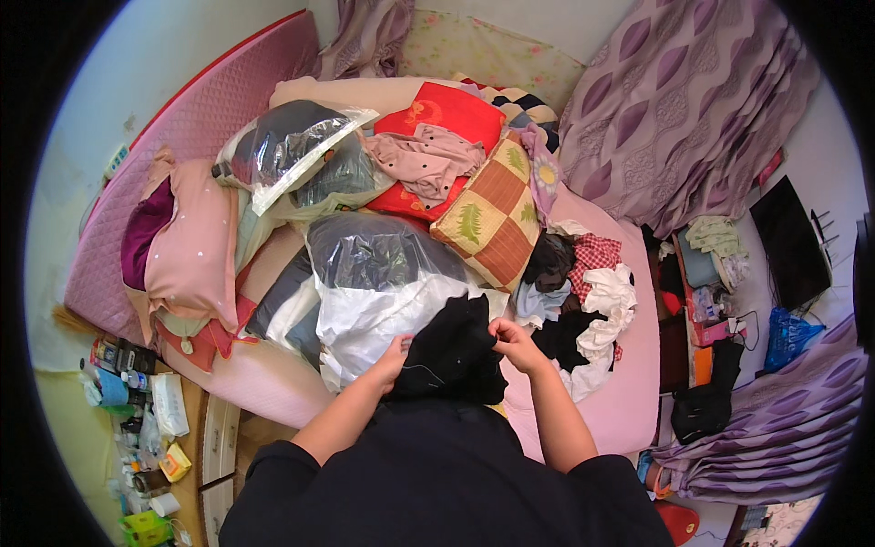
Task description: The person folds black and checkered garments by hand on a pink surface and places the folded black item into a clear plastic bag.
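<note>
A black garment point(453, 348) is held up between my hands, close in front of my body. My left hand point(392, 361) is closed on its left edge, and my right hand point(513, 345) pinches its upper right edge. Its exact kind of clothing cannot be made out. Just beyond it lies a white and clear plastic storage bag point(378, 301) stuffed with dark fabric. To the right of my right hand, a pile of loose clothes holds a white crumpled garment point(609, 301), a red checked cloth point(594, 258) and another black piece point(567, 337).
The bed point(629, 401) bears a second stuffed clear bag point(292, 137), a pink pillow point(191, 246), a checked cushion point(492, 201), a red cushion point(456, 108) and a pink dotted garment point(428, 159). At left stands a cluttered cabinet point(219, 438); purple curtains point(674, 109) hang at right.
</note>
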Demonstrator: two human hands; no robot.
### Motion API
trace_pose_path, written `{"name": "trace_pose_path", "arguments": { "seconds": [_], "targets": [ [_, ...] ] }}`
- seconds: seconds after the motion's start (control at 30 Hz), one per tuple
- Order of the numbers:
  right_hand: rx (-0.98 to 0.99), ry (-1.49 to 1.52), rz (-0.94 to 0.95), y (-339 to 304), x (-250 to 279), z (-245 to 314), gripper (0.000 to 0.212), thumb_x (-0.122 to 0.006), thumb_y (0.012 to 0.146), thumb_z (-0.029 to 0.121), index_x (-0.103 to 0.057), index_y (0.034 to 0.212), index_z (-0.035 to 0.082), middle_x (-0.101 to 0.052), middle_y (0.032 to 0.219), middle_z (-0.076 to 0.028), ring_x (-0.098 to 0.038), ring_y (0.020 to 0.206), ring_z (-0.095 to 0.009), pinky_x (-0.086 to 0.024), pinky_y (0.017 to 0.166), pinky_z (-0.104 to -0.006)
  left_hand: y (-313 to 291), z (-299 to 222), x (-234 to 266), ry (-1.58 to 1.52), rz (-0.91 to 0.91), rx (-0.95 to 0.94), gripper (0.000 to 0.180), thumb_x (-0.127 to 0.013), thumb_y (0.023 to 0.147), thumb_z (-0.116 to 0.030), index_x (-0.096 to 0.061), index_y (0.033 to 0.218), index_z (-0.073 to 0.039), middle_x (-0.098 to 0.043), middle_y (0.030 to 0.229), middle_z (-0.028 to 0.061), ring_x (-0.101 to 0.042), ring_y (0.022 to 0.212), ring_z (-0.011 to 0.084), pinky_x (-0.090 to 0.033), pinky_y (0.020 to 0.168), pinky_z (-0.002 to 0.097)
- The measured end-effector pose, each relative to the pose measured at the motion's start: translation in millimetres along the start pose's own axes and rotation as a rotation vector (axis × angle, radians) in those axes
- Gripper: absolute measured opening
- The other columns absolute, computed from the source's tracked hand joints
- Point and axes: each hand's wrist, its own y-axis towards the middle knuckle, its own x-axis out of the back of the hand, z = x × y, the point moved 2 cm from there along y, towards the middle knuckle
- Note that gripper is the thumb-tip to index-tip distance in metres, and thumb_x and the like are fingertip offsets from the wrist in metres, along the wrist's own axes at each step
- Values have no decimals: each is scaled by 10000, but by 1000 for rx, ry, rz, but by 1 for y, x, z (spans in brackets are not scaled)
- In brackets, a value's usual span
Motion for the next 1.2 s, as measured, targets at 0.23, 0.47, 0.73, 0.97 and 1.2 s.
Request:
{"name": "trace_pose_path", "arguments": {
  "seconds": [0.23, 0.47, 0.73, 0.97, 1.2],
  "targets": [
    [300, -399, -5, -3, -22, 21, 204, -461, 611, -58, -432, 756, 83, -298, 1289, -133, -262, 1211, -269, -191, 990, -327, -14, -53, -40, 144, 240, -462, 659, -575, 745, -53, -237, 1310, -85, -316, 1306, 106, -291, 1217, 227, -266, 973, 330],
    [122, -64, 54, 6, -16, -16, 204, -475, 656, -51, -414, 777, 102, -330, 1304, -131, -363, 1131, -141, -307, 901, -271, -15, -39, -37, 442, 400, -687, 394, -514, 645, 19, -513, 1036, -24, -494, 1108, 111, -483, 1035, 194, -367, 895, 297],
    [-136, 65, 203, 4, -25, -8, 277, -467, 638, -24, -432, 882, 102, -364, 1287, -107, -426, 1040, -118, -339, 831, -227, -36, -49, -31, 436, 293, -643, 360, -427, 660, 40, -545, 999, 9, -579, 921, 68, -546, 872, 140, -425, 780, 260],
    [-273, 216, 162, 11, -19, -5, 614, -434, 667, 7, -294, 1262, 69, -417, 1230, -82, -413, 1082, -152, -307, 914, -251, -49, -63, -43, 479, 365, -721, 405, -389, 653, 60, -528, 1028, 0, -596, 956, 105, -552, 923, 165, -401, 835, 262],
    [-166, 33, 399, 13, -15, -23, 585, -502, 628, -103, -419, 1191, 30, -462, 1160, -57, -406, 1109, -140, -323, 919, -241, -39, -58, -38, 460, 372, -712, 285, -381, 638, 61, -524, 879, 4, -605, 940, 109, -551, 914, 176, -397, 828, 264]
  ]
}}
